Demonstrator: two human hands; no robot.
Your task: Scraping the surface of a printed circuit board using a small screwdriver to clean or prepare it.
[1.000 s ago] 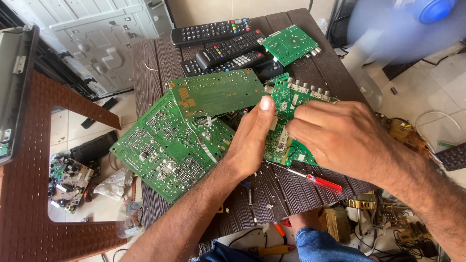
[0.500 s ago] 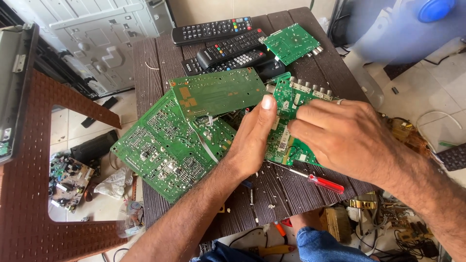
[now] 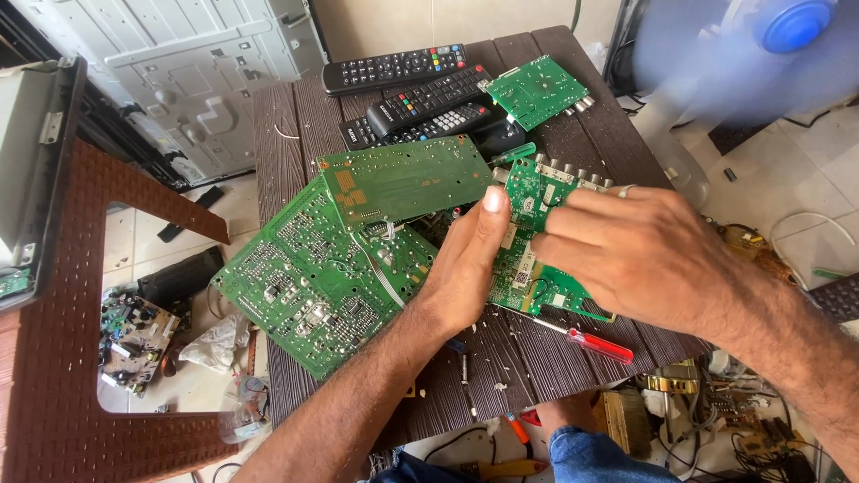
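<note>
A green circuit board (image 3: 528,268) with a row of metal connectors along its far edge lies on the dark wooden table (image 3: 295,134). My left hand (image 3: 465,264) holds its left edge, thumb up against the board. My right hand (image 3: 635,255) lies over the board's right half, fingers pressing down on it; a ring shows on one finger. A large green circuit board (image 3: 304,277) lies to the left, with a second green board (image 3: 403,179) resting on top of it.
Three black remote controls (image 3: 420,98) and a small green board (image 3: 537,89) lie at the table's far end. A red-handled screwdriver (image 3: 595,344) lies near the front edge. A spinning blue fan (image 3: 761,45) stands far right. A grey metal panel (image 3: 179,80) leans far left.
Both hands stay on the connector board, with only a slight shift of the right hand's fingers across it. Nothing else has moved.
</note>
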